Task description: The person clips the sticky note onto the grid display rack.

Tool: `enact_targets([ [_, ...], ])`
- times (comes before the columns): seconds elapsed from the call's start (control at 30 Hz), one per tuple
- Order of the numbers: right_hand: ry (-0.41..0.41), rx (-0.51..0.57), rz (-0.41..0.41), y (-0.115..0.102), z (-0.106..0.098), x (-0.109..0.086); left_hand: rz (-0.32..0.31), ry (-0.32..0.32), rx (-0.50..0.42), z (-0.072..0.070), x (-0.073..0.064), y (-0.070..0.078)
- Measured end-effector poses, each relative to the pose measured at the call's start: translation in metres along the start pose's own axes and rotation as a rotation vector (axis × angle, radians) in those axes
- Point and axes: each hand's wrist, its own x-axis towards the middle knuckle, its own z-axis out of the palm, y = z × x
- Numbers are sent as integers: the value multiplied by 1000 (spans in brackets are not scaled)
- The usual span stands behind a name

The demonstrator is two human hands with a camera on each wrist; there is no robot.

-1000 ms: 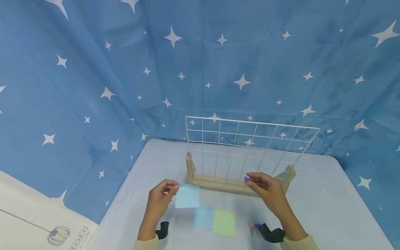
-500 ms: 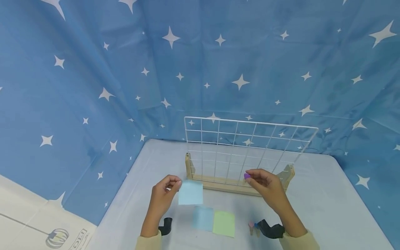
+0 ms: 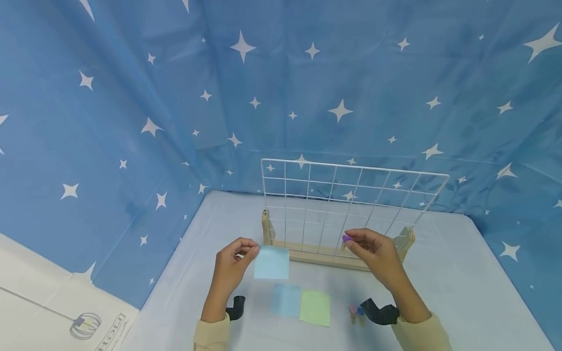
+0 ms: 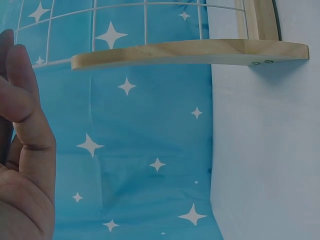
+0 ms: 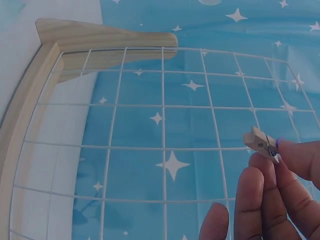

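Observation:
A light blue paper square (image 3: 271,262) hangs from the fingertips of my left hand (image 3: 232,263), pinched at its upper left corner above the table. My right hand (image 3: 375,256) pinches a small wooden clothespin (image 5: 261,143) with a purple top, its wooden end pointing away from the fingers in the right wrist view. Both hands are in front of a white wire grid (image 3: 333,204) standing in a wooden base (image 3: 325,258). In the left wrist view, my curled fingers (image 4: 30,115) show at the left edge and the paper is out of sight.
On the table lie another blue paper square (image 3: 286,301) and a green one (image 3: 314,308), side by side. Two more clothespins, one with a pink top (image 3: 353,309) and one with a blue top (image 3: 361,310), lie near the right wrist. A starry blue cloth (image 3: 281,73) hangs behind.
My left hand has moved right and slightly up with the blue paper, closer to the grid. The right hand has risen a little in the view, still pinching the clothespin.

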Motion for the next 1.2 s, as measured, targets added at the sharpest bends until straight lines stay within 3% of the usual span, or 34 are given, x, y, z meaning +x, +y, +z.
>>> enact_targets([
  [0.43, -33, -60, 18, -10, -2, 11, 22, 4, -16, 3, 9, 9],
  [0.9, -33, -16, -33, -13, -1, 18, 7, 2, -53, 7, 17, 20],
  [1.2, -34, -7, -13, -16, 0, 22, 9, 1, -33, 9, 20, 25],
])
